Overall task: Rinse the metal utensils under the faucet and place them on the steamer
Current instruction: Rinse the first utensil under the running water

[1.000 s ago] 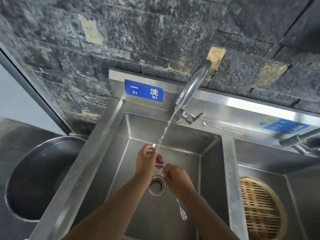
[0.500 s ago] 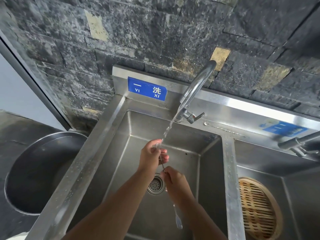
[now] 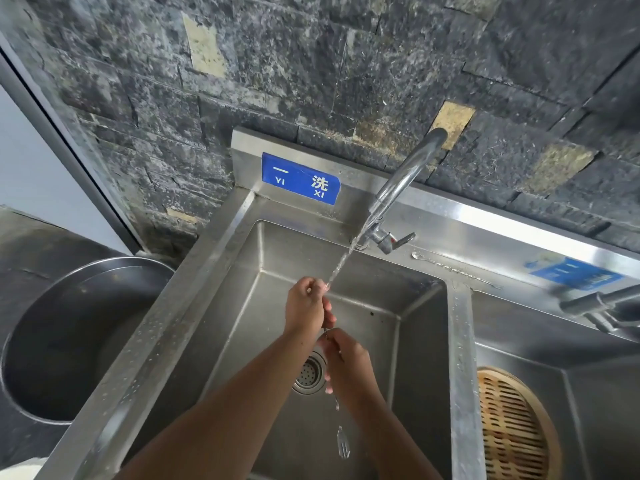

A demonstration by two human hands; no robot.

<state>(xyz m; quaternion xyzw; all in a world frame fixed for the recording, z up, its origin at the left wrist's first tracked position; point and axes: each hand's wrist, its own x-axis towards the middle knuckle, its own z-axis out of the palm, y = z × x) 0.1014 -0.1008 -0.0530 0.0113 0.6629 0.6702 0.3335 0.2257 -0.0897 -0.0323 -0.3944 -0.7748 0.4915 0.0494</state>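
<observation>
**Handling (judged).** The slim metal fork (image 3: 343, 445) is light, rigid and thin-shafted. As it is wet and polished, it is probably slippery. A firm pinch across the shaft, thumb against fingertip, is likely to give more control than a loose wrap. The pronged head is best left free.

**Left hand (image 3: 304, 306).** The fingers are curling round the upper end of the shaft and pinching it, right where the water stream (image 3: 341, 265) from the faucet (image 3: 405, 181) is striking. The upper tip is hidden inside this grip.

**Right hand (image 3: 349, 363).** This hand is sitting just below and to the right of the left hand, and its fingers are gripping the middle of the shaft. A short run of shaft is showing between the two hands. The rest is hanging below the right hand, tines lowest, over the left sink basin (image 3: 242, 323) near the drain strainer (image 3: 309, 372), and is touching nothing else.

**Further right.** A second slim utensil (image 3: 419, 256) is lying on the wet back ledge, apart from both hands. The bamboo steamer (image 3: 512, 431) is sitting in the right basin, well apart from the fork. Placing the fork there would mean carrying it across the divider.
</observation>
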